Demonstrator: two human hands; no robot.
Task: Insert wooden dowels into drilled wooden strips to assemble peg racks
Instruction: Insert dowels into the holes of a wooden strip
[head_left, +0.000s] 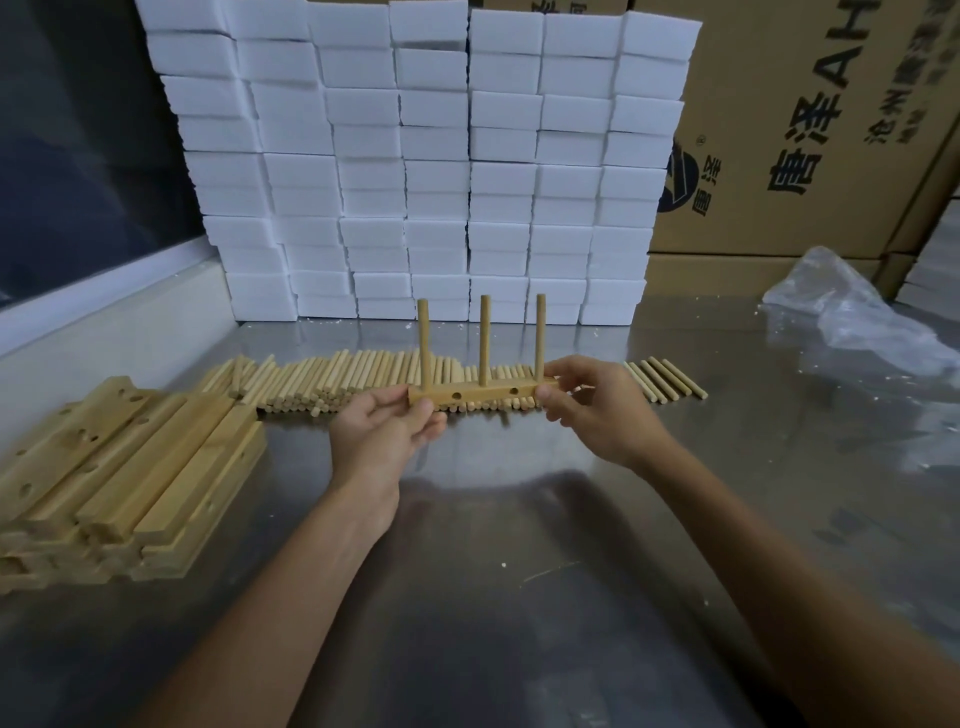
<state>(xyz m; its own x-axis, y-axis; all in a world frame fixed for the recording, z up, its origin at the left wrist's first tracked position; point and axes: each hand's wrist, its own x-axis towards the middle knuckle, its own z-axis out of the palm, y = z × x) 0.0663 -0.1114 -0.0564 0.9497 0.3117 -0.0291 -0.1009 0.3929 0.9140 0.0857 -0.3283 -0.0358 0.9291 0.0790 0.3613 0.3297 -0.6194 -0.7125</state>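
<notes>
I hold a drilled wooden strip (485, 393) level above the metal table, its two side holes facing me. Three dowels stand upright in it: one at the left (424, 340), one in the middle (485, 338), one at the right (540, 332). My left hand (387, 428) pinches the strip's left end, thumb on the front. Its right end is pinched by my right hand (597, 405). Behind the strip lies a long row of loose dowels (332, 382).
A pile of drilled wooden strips (119, 467) lies at the left on the steel table (493, 545). A wall of stacked white foam blocks (415, 156) stands behind. Cardboard boxes (810, 130) and a crumpled clear plastic bag (852, 312) are at the right.
</notes>
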